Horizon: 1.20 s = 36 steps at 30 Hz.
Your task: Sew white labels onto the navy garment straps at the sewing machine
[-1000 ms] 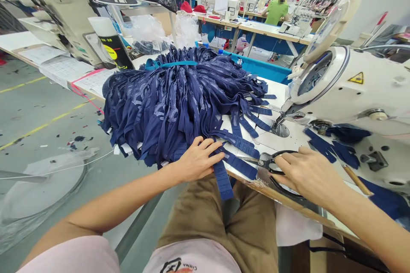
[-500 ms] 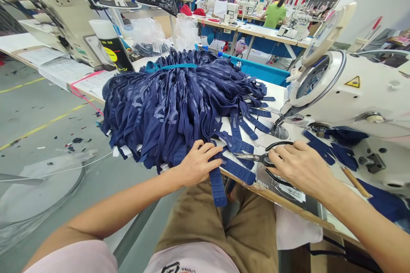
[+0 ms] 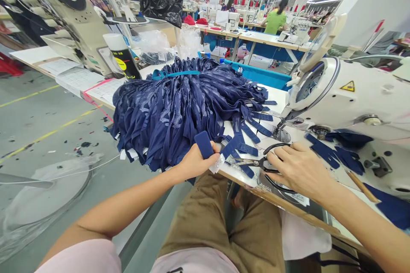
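Note:
My left hand [image 3: 197, 160] is closed on a navy bra strap end [image 3: 204, 145], which stands up between thumb and fingers, with a white label [image 3: 218, 164] showing below the thumb. In my right hand [image 3: 296, 166] is a pair of scissors [image 3: 265, 163] with black handles, its blades pointing left and slightly parted near several navy hook-and-eye ends. The large bundle of navy bras [image 3: 179, 111], tied with a teal band [image 3: 179, 74], lies on the table just beyond my left hand. Its loose ends fan out to the right.
At the right stands a white sewing machine [image 3: 361, 94]; navy scraps [image 3: 323, 149] and a wooden-handled tool [image 3: 363, 186] lie below it. Back left are a spray can [image 3: 121, 57], papers [image 3: 80, 79] and another machine [image 3: 77, 21]. A person in green [image 3: 275, 19] sits farther off.
My left hand has turned from lying over the strap ends to gripping one strap end, now raised with its label visible. The scissors stay in my right hand, hardly moved.

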Motion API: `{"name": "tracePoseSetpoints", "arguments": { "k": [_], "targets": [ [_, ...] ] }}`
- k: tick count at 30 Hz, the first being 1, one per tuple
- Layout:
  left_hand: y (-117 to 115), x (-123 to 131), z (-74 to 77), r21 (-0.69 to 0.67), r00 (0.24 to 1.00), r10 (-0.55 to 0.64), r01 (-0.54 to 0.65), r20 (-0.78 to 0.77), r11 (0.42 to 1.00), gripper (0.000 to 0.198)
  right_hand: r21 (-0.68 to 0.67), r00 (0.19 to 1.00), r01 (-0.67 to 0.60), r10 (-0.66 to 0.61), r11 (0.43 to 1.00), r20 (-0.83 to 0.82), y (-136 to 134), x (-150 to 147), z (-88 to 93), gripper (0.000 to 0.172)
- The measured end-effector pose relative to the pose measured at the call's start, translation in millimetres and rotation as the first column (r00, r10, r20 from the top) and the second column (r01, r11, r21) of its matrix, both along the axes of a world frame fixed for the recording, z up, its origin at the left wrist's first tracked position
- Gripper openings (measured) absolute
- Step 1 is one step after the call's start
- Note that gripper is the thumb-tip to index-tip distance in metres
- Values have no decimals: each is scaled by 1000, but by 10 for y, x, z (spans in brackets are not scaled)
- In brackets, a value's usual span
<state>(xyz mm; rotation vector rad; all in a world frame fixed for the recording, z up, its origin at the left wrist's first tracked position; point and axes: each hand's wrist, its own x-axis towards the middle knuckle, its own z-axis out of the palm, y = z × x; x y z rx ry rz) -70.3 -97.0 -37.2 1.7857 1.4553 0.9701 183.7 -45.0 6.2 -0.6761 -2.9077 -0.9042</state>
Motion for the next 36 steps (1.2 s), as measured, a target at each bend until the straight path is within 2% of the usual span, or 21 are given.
{"name": "tracePoseSetpoints", "arguments": {
  "k": [3,8,13,19,23,24,26,27,29,31,32,34,36],
  "targets": [
    [32,-14,43,-110,987,19,-2,160,994,6,-19,999,0,-1,1000,-36,14,-30,-30,22],
    [35,-42,22,-151,952,25,23,305,988,11,-35,996,-25,22,999,-83,26,-41,-93,22],
    [12,-72,0,-149,922,6,56,387,987,15,-67,991,-7,-2,998,-131,4,-18,-87,24],
    [3,-57,25,-148,909,3,65,417,987,15,-110,982,89,-106,990,-154,-21,-71,-29,23],
    [-69,-64,84,-113,964,-45,77,263,991,13,-146,983,125,-143,981,-119,-37,-156,-23,24],
    [-107,-78,115,-85,979,-86,103,184,991,13,-152,981,139,-156,979,-111,-38,-162,-23,24],
    [-201,-123,207,-40,970,-241,240,-32,970,14,-145,976,169,-186,975,-114,-28,-142,-24,25],
    [-249,-150,269,-44,925,-353,351,-143,936,14,-133,972,181,-198,974,-124,-17,-114,-26,25],
    [-329,-197,416,-123,762,-566,559,-314,820,25,-100,967,196,-210,975,-146,17,-35,-31,25],
    [-353,-215,567,-182,651,-656,643,-382,744,47,-66,965,202,-210,977,-158,56,50,-38,26],
    [-337,-205,629,-197,629,-668,652,-398,732,50,-52,965,203,-209,978,-158,72,85,-41,26],
    [-243,-143,703,-188,632,-622,615,-462,765,39,-31,966,208,-210,978,-151,90,127,-43,25],
    [-85,-34,688,-64,648,-432,510,-627,858,24,-20,969,203,-204,979,-136,89,135,-37,24]
  ]
}}
